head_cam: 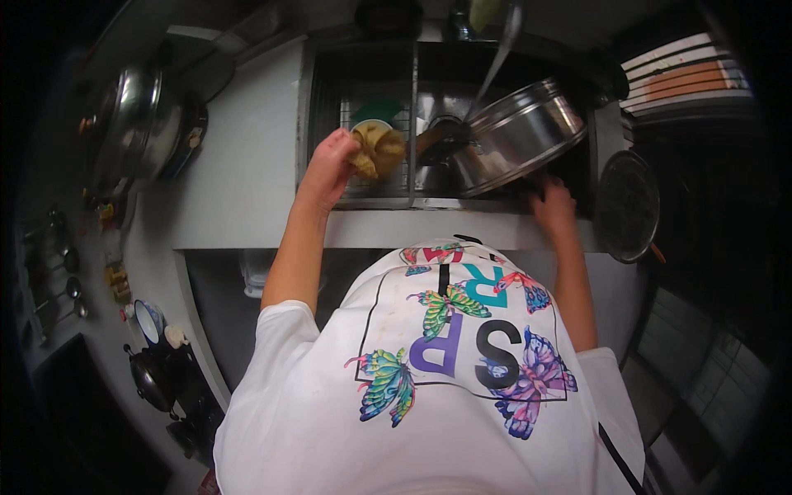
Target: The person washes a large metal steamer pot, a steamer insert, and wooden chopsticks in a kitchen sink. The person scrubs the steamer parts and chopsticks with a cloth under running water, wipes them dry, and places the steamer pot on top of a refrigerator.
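My left hand (337, 162) grips a crumpled yellowish cloth (369, 154) over the left basin of a double sink (371, 203). Just behind the cloth are a round white-rimmed item (371, 125) and a green pad or cloth (377, 109), above a wire rack. In the right basin a large stainless steel pot (526, 136) lies tilted, with water running from the faucet (512, 25) beside it. My right hand (554, 204) is at the pot's lower right side; its fingers are dark and partly hidden, so its hold cannot be told.
A round glass lid (629, 206) stands at the right of the sink. Metal cookware (139, 117) sits on the left of the white counter (241, 148). Farther down the left side are a patterned bowl (148, 320) and a dark lidded pan (150, 378). A slatted window is at upper right.
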